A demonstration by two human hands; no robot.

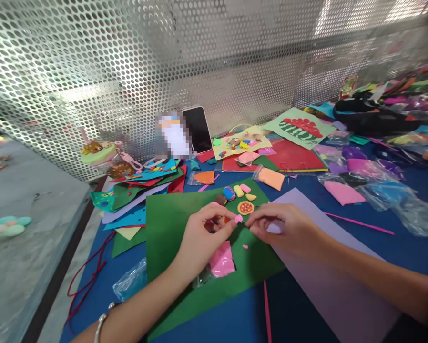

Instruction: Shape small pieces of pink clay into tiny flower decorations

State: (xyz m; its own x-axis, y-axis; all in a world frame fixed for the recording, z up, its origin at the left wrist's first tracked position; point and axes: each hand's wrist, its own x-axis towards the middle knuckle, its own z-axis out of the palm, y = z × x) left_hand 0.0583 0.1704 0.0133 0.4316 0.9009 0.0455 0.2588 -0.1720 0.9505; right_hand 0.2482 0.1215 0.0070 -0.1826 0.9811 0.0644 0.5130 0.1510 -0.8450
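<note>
My left hand point(203, 233) pinches a small lump of pink modelling clay point(239, 218) between thumb and forefinger. Close beside it, my right hand point(280, 224) has its fingertips pressed together; a thin dark line shows by its knuckles, but what the fingers hold is hidden. Both hands are above a green sheet of paper point(167, 247). Just beyond the fingers lie a small clay pizza point(246, 207), a blue clay piece point(229, 193) and several yellow and pink pieces. A packet of pink clay point(222, 259) rests under my left hand, and a pink scrap point(245, 246) lies nearby.
A purple sheet point(328, 267) lies under my right forearm. Coloured papers point(128, 195) are stacked at left. Two phones, one with a dark screen point(197, 129), lean on the perforated metal panel point(217, 62). Clay packets point(342, 190) and a black bag-like item point(371, 116) crowd the right.
</note>
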